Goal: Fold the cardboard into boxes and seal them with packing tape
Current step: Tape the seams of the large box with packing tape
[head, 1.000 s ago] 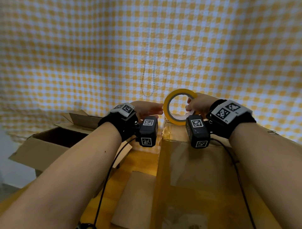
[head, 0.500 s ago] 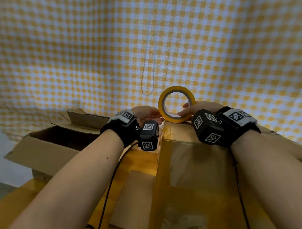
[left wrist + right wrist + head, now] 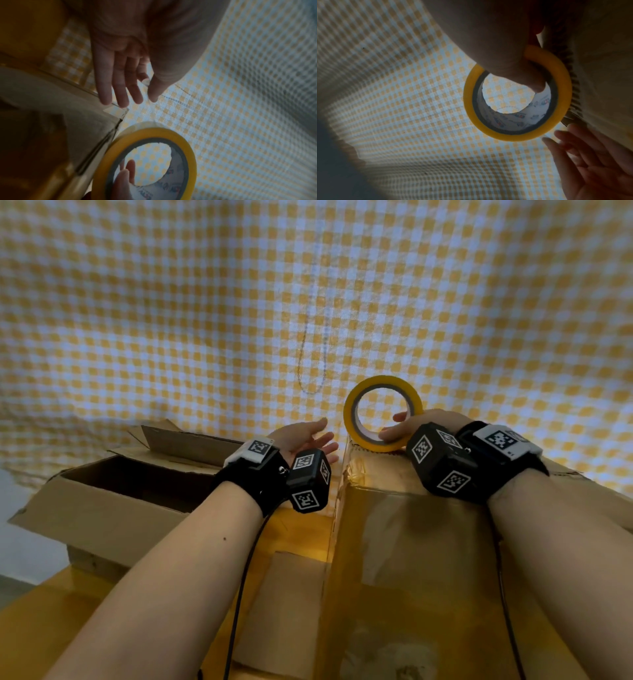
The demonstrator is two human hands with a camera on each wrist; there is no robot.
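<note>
Tape roll (image 3: 383, 413) is gripped by your right hand (image 3: 423, 424); press your open left hand (image 3: 305, 436), at nine o'clock, onto the box (image 3: 411, 535) corner.

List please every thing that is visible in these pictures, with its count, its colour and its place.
tape roll: 1, yellow, upright on the far edge of the taped box, held by the right hand
taped box: 1, brown under glossy tape, right of centre, under the right forearm
open box: 1, brown, on the left, flaps up
flat cardboard piece: 1, brown, on the table between the two boxes
table: 1, yellow-brown wood, below the boxes
checked cloth: 1, yellow and white, across the background
wrist cameras: 2, black with white markers, one on each wrist
left hand: 1, fingers straight, beside the roll, grip on nothing
right hand: 1, grip on the roll
</note>
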